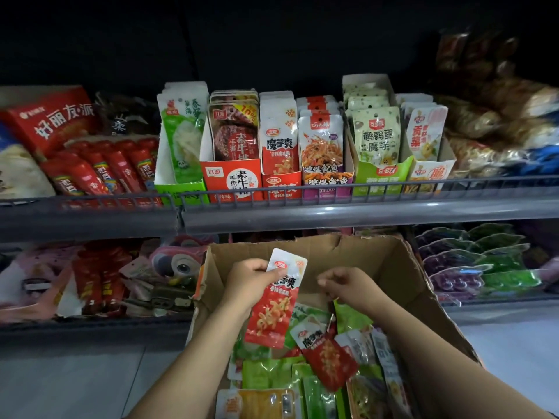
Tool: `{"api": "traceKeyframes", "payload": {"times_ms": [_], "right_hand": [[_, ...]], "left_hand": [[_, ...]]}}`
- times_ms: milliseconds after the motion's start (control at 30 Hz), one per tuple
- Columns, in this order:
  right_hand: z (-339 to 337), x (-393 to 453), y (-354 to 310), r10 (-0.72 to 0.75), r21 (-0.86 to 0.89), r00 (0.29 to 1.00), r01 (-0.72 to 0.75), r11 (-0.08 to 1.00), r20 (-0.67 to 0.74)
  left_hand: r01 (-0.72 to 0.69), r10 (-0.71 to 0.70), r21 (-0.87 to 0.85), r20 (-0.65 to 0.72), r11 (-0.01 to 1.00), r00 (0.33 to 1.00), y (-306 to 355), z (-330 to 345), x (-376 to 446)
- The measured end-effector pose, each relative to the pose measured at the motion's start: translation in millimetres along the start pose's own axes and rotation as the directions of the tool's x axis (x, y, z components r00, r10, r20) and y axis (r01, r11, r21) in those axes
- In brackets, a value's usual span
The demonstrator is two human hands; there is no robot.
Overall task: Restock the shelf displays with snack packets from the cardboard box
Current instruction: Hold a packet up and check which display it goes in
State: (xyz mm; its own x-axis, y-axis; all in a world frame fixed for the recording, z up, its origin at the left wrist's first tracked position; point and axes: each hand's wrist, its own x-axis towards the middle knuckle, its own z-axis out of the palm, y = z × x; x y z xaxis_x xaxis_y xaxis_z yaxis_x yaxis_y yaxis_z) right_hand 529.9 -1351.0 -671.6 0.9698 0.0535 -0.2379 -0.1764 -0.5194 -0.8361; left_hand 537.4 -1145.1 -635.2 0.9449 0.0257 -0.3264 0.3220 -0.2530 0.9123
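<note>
Head view: the left hand [248, 278] holds a glossy red-and-white snack packet [276, 300] upright above the open cardboard box [402, 267], its fingers curled round the packet's upper edge. The right hand [344, 284] hovers just beside it, its fingers bunched and pinched together; whether they hold anything cannot be told. Loose flat packets [314, 367], green, red and yellow, fill the box. Above, on the wire-fronted shelf [332, 207], upright cardboard display trays [233, 179] hold rows of standing pouches.
</note>
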Motion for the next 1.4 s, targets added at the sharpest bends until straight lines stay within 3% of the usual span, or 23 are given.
{"api": "traceKeyframes", "payload": {"times_ms": [167, 333, 433, 533, 667, 700, 833, 933, 1167, 1267, 1400], "right_hand": [[-8.2, -5.5, -38.2, -0.071, 0.289, 0.997, 0.056, 0.956, 0.042], [-8.4, -4.3, -71.8, -0.138, 0.253, 0.99, 0.135, 0.958, -0.008], [-13.9, 1.0, -90.2, -0.182, 0.205, 0.982, 0.19, 0.96, -0.058], [-25.2, 7.4, -109.8, -0.214, 0.137, 0.968, 0.231, 0.963, -0.131], [-41.6, 15.8, -134.1, -0.236, 0.1, 0.945, 0.264, 0.959, -0.228], [-45.2, 18.2, -140.7, -0.249, 0.063, 0.934, 0.273, 0.96, -0.256], [-57.1, 28.6, -170.2, -0.304, -0.01, 0.872, 0.326, 0.945, -0.382], [-63.6, 39.3, -193.0, -0.352, -0.026, 0.817, 0.383, 0.923, -0.457], [-73.7, 60.5, -233.6, -0.443, -0.118, 0.661, 0.477, 0.871, -0.606], [-72.0, 72.1, -234.7, -0.461, -0.225, 0.682, 0.411, 0.884, -0.568], [-62.5, 87.1, -227.0, -0.39, -0.264, 0.774, 0.293, 0.919, -0.499]], "left_hand": [[0.014, -0.005, -0.12, 0.073, 0.993, 0.997, 23.2, -4.1, -1.0], [-0.082, 0.088, -0.151, 0.037, 0.985, 0.995, 39.4, -4.5, 0.0], [-0.25, 0.248, -0.138, -0.035, 0.958, 0.968, 49.5, -7.3, 3.3], [-0.471, 0.48, 0.094, -0.133, 0.877, 0.867, 58.0, -11.3, 7.6], [-0.615, 0.761, 0.465, -0.251, 0.636, 0.598, 55.1, -25.8, 20.6], [-0.609, 0.791, 0.527, -0.24, 0.593, 0.563, 54.0, -29.7, 24.3], [-0.579, 0.79, 0.609, -0.134, 0.542, 0.598, 54.2, -41.9, 29.8], [-0.527, 0.745, 0.672, -0.055, 0.52, 0.664, 54.7, -48.8, 33.1], [-0.521, 0.668, 0.649, 0.028, 0.554, 0.744, 53.8, -54.2, 34.5], [-0.53, 0.659, 0.632, 0.041, 0.565, 0.751, 54.0, -53.9, 34.0], [-0.542, 0.662, 0.617, 0.046, 0.57, 0.748, 54.5, -53.0, 33.4]]}}
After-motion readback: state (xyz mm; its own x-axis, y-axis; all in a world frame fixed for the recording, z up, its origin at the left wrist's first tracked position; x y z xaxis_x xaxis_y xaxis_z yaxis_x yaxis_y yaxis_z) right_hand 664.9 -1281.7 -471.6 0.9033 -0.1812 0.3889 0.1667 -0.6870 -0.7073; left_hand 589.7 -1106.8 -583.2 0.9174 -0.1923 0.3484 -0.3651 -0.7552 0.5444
